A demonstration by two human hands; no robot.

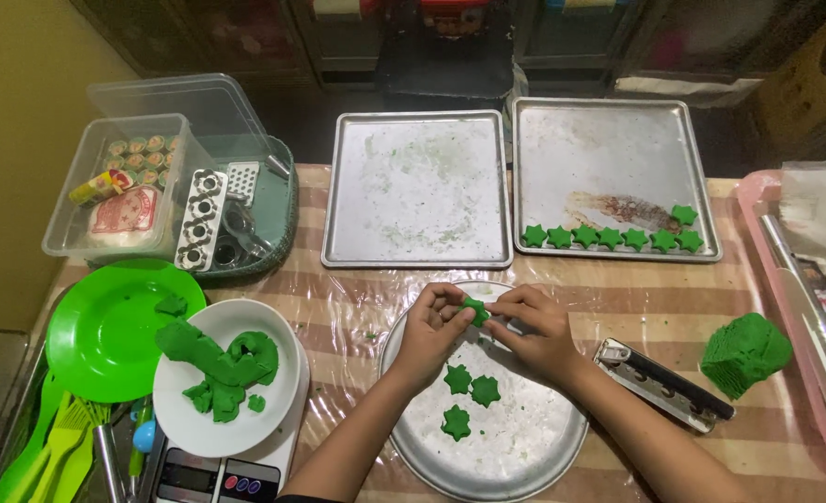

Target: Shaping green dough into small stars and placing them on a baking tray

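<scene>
Two hands meet over the far rim of a round metal tray point(525, 447) on the table point(338, 298); the left hand point(431, 328) and the right hand point(534, 328) both have their fingers pinched shut on one green dough star point(475, 310), held just above the tray between them; three more cut stars point(470, 399) lie on the floured tray below the wrists, close together; to the left, a white plate point(189, 419) carries torn green dough point(222, 359), beside a green plate point(105, 326); beyond the hands stand two rectangular baking sheets; the left sheet point(417, 191) is bare of dough, the right sheet point(608, 168) bears a row of green stars point(610, 237) along its near edge; a lump of green dough point(744, 352) sits at the right, near a long metal cutter point(662, 384).
</scene>
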